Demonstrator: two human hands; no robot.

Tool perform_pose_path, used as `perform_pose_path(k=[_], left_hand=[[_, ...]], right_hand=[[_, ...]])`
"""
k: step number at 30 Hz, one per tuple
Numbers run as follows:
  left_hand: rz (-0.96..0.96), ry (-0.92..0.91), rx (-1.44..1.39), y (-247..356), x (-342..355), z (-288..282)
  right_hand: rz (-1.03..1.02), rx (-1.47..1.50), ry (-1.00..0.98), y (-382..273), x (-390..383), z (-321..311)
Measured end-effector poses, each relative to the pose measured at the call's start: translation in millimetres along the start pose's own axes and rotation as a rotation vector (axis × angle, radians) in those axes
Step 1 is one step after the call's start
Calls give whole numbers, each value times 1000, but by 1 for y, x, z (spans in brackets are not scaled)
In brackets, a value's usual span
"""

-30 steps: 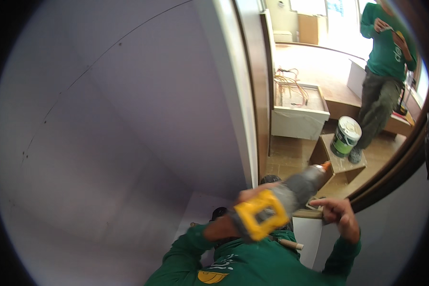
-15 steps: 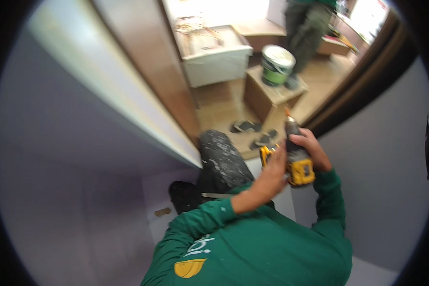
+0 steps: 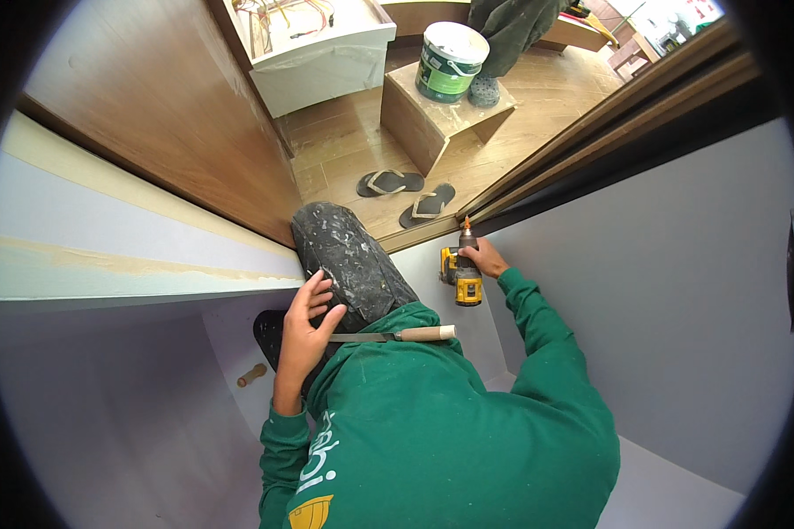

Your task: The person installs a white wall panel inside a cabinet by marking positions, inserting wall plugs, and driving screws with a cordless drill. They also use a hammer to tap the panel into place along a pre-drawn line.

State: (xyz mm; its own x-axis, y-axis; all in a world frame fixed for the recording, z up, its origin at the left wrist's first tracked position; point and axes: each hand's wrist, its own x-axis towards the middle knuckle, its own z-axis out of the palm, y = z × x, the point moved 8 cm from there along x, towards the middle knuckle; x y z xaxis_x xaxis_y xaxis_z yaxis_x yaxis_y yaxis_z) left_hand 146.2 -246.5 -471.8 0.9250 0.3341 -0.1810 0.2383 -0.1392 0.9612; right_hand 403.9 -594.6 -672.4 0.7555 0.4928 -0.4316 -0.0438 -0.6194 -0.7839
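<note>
My right hand (image 3: 487, 257) grips a yellow-and-black cordless drill (image 3: 468, 280), its orange tip at the lower edge of the brown frame track (image 3: 520, 176). My left hand (image 3: 310, 322) holds nothing, fingers apart, beside my paint-spattered dark knee (image 3: 348, 264). Just right of that hand, a flat metal tool with a wooden handle (image 3: 425, 333) lies across my waist and lap. A small wooden piece (image 3: 251, 376) rests on the pale surface to the left.
Lilac-grey panels (image 3: 644, 300) and a brown wooden panel (image 3: 168, 150) surround me. Beyond are dark flip-flops (image 3: 388, 183), a paint bucket (image 3: 445, 70) on a plywood box (image 3: 410, 132), another person's leg (image 3: 503, 40) and a white drawer-like unit (image 3: 322, 75) with wires.
The view has swung down toward the track and floor. My right hand has carried the drill to the track's edge. My left hand has left the drill and moved to my knee.
</note>
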Motion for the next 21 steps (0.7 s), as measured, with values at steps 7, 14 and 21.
perform_pose_path(k=[7, 14, 21], left_hand=[[-129, 56, -29, -46, -24, -16], [-97, 71, -12, -41, -14, -13], [-51, 50, -8, -32, -11, -2]], right_hand=[[82, 11, -109, 64, 22, 42], [130, -16, -133, 78, 37, 39], [161, -275, 35, 75, 28, -1]])
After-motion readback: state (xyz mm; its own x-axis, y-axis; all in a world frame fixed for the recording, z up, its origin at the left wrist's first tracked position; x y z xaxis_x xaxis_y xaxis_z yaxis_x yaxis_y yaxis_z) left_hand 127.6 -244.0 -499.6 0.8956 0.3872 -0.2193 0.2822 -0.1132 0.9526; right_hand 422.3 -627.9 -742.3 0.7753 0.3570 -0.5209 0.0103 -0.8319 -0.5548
